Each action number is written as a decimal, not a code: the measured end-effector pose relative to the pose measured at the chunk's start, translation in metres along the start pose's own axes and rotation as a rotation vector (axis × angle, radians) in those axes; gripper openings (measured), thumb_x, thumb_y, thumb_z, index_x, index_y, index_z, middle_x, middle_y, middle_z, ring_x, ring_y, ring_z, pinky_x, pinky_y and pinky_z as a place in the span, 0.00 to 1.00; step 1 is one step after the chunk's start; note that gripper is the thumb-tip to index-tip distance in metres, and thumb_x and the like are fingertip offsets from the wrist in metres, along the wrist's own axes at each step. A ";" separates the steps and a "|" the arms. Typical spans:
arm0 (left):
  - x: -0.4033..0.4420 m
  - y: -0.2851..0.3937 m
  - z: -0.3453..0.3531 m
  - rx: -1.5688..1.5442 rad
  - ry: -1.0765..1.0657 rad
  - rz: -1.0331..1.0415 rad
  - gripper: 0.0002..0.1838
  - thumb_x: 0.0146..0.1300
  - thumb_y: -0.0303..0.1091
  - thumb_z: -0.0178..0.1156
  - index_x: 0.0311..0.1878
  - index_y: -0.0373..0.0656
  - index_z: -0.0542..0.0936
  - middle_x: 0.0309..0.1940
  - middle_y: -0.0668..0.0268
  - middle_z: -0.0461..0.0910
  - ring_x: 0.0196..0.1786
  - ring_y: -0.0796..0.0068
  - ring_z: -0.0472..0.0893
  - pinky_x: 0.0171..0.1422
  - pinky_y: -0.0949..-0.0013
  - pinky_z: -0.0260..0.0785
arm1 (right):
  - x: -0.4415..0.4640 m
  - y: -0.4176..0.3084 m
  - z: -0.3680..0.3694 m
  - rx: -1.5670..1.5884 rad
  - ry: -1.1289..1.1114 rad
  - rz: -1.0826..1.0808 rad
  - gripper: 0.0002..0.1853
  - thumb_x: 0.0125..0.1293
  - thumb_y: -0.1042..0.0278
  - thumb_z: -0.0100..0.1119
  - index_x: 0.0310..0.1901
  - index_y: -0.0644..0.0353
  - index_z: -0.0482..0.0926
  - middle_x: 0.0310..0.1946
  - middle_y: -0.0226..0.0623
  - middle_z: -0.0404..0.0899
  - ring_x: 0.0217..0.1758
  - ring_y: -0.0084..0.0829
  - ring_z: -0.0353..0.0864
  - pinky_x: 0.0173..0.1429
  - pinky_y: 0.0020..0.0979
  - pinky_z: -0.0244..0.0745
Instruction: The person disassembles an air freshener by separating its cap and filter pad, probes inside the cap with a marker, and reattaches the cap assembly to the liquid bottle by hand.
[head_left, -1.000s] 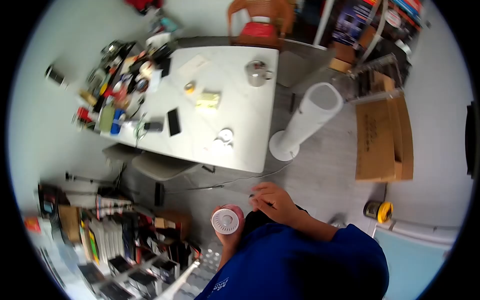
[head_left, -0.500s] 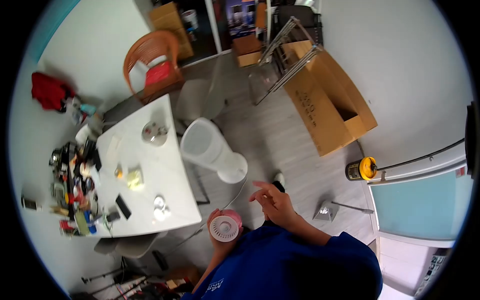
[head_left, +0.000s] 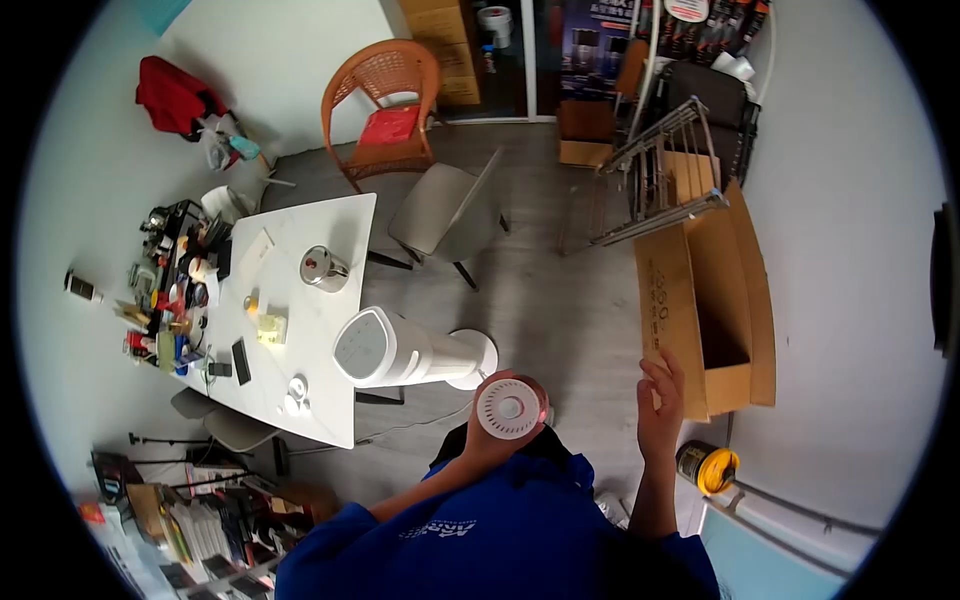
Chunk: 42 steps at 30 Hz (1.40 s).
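Observation:
My left hand (head_left: 484, 447) is wrapped round a pink round container with a slotted white top (head_left: 508, 409), held in front of my body. Just beyond it stands a tall white tower appliance (head_left: 410, 352) with a dark panel on top and a round base on the floor. My right hand (head_left: 660, 408) is raised to the right with nothing in it, fingers loosely bent and apart. In the view it overlaps the near edge of the large cardboard box (head_left: 664, 300); whether it touches the box I cannot tell.
A white table (head_left: 340, 225) on the left bears a metal kettle (head_left: 322, 268), a phone (head_left: 240, 361) and clutter. A grey chair (head_left: 436, 210), a wicker chair (head_left: 383, 110) and a metal rack (head_left: 668, 165) stand farther back. A yellow-lidded black tub (head_left: 712, 468) is at right; a cord (head_left: 425, 424) crosses the floor.
My view has turned and shifted. The left hand has carried the pink container closer to the tower's base. My right hand has swung away to the right, farther from the left.

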<state>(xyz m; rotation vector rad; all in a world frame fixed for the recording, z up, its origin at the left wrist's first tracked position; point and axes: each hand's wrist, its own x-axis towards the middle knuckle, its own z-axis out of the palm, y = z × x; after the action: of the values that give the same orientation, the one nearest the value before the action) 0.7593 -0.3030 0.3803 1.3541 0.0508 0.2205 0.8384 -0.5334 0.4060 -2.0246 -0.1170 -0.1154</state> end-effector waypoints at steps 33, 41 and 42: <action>0.580 -0.088 -0.148 0.407 0.948 0.052 0.44 0.48 0.24 0.73 0.68 0.36 0.61 0.57 0.61 0.74 0.58 0.69 0.75 0.64 0.64 0.68 | 0.771 -0.003 0.308 -0.175 -0.538 -0.455 0.20 0.61 0.78 0.59 0.56 0.56 0.77 0.70 0.44 0.59 0.66 0.42 0.69 0.65 0.37 0.67; 0.782 -0.084 -0.146 0.277 1.247 0.064 0.33 0.50 0.24 0.72 0.60 0.36 0.71 0.55 0.62 0.77 0.58 0.71 0.75 0.66 0.66 0.64 | 1.045 -0.022 0.451 -0.096 -0.611 -0.564 0.35 0.63 0.69 0.60 0.71 0.65 0.58 0.69 0.55 0.62 0.72 0.49 0.61 0.73 0.41 0.58; 0.809 -0.068 -0.140 0.227 1.250 0.041 0.33 0.50 0.24 0.72 0.61 0.36 0.70 0.55 0.62 0.76 0.58 0.70 0.75 0.66 0.66 0.64 | 1.077 -0.034 0.462 -0.018 -0.650 -0.504 0.36 0.63 0.68 0.60 0.71 0.65 0.57 0.68 0.55 0.63 0.72 0.49 0.62 0.73 0.42 0.58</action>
<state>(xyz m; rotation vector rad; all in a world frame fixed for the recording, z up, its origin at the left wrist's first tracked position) 1.5369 -0.0306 0.3576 1.2506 1.1149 1.0915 1.9149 -0.0694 0.3770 -1.9410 -1.0349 0.2324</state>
